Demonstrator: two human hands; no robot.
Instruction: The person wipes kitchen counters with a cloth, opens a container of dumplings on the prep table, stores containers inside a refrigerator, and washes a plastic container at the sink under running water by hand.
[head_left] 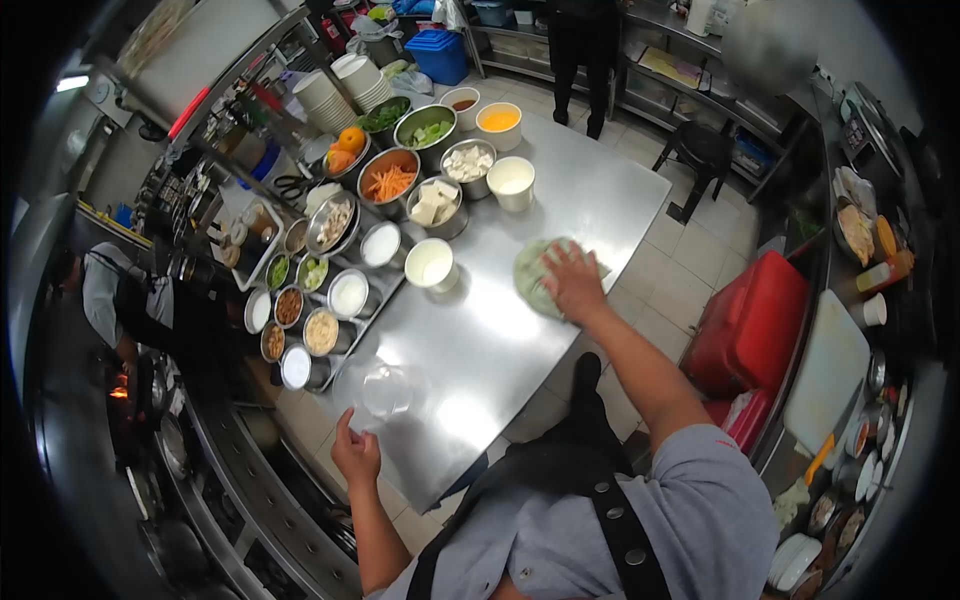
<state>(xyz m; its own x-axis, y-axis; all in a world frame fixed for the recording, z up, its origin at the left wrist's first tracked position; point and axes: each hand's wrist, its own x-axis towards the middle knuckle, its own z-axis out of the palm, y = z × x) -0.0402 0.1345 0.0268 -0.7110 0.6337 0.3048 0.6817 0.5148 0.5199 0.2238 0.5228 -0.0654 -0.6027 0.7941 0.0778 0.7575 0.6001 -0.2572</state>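
Note:
My right hand [574, 284] lies with spread fingers on a crumpled pale green cloth [540, 283], pressing it to the steel table [470, 350] near its right edge. Close to the table's near left edge, my left hand [357, 452] is raised with the index finger stretched out and the other fingers loosely bent; I see nothing in it. Just beyond it sit clear plastic lids [385, 388], flat on the steel. A white tub [431, 265] and another white tub [511, 184] stand to the left of and beyond the cloth.
Metal bowls hold shredded carrot [388, 182], tofu blocks [436, 203] and greens [428, 130]. A tub of orange liquid [499, 119] stands at the far end. Red bins [745, 325] flank the table at right. Co-workers are at the far end and by a stove flame [120, 388].

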